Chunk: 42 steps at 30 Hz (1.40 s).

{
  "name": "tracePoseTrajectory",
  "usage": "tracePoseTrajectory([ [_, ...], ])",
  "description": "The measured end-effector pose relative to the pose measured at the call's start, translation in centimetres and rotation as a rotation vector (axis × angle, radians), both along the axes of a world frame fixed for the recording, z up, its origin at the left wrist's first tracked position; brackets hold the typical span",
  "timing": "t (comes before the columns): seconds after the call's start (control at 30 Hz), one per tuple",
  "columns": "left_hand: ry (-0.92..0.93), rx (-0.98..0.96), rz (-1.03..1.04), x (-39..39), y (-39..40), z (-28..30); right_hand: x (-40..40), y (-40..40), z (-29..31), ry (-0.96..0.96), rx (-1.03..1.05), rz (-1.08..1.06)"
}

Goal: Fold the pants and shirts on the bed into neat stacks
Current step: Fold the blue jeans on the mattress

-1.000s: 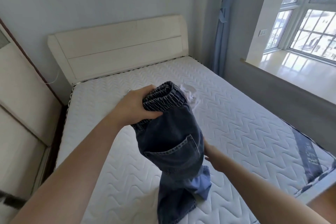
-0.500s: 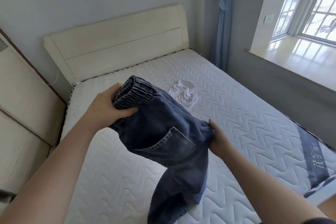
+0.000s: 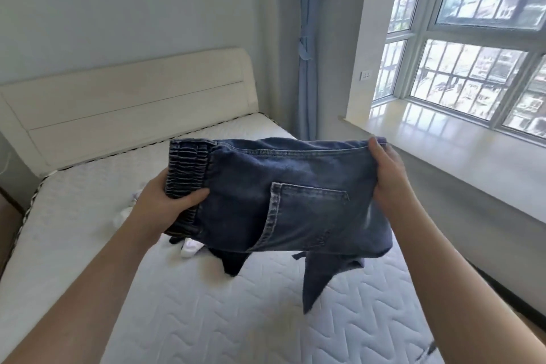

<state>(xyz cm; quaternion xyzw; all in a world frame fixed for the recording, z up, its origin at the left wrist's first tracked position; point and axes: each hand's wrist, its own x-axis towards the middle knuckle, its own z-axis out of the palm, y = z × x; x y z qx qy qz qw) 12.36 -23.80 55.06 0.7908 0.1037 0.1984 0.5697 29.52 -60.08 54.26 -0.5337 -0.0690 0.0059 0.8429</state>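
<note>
Dark blue jeans (image 3: 295, 201) are stretched sideways in the air above the bed, folded over, a back pocket facing me. My left hand (image 3: 165, 204) grips the gathered elastic waistband at the left end. My right hand (image 3: 387, 177) clamps the folded fabric at the right end. Loose ends of the legs hang below the fold toward the mattress. A white crumpled garment (image 3: 192, 248) lies on the mattress behind the jeans, mostly hidden by them and by my left arm.
The white quilted mattress (image 3: 236, 319) fills the lower view, with a cream headboard (image 3: 127, 103) at the far end. A grey low wall and window sill (image 3: 443, 133) run along the right side. A blue curtain (image 3: 307, 38) hangs in the corner.
My hands pulled apart and lifted the jeans from a hanging bundle into a level, stretched span. My right hand slid out to the far end. The view swung up toward the window.
</note>
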Motion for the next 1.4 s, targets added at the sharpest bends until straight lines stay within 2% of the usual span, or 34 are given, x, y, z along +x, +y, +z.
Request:
tracePoseTrajectory([
  [0.23,0.015,-0.270,-0.062,3.2,-5.2,-2.4,0.3,-5.3,7.3,-0.278,-0.200,-0.121],
  [0.37,0.109,-0.436,-0.088,3.1,-6.7,-6.8,1.2,-6.2,6.5,-0.302,-0.426,-0.170],
  [0.53,0.278,-0.516,-0.061,-0.8,-8.4,-15.2,2.4,-6.0,-2.7,-0.177,-0.790,-0.169],
  [0.73,0.453,-0.498,0.085,-9.0,-9.9,-25.5,0.0,-5.2,-17.9,0.154,-1.071,0.079],
  [0.87,0.566,-0.527,0.222,-14.7,-9.7,-30.0,-3.3,-2.6,-24.4,0.307,-1.051,0.236],
  [0.97,0.610,-0.552,0.339,-18.9,-8.5,-31.9,-5.9,0.2,-27.4,0.316,-1.085,0.338],
  [1.17,0.644,-0.612,0.559,-27.4,-6.5,-34.6,-10.5,7.8,-30.8,0.318,-1.108,0.559],
  [1.4,0.696,-0.772,0.727,-36.9,-3.3,-37.7,-18.8,17.2,-33.6,0.519,-1.067,0.626],
])
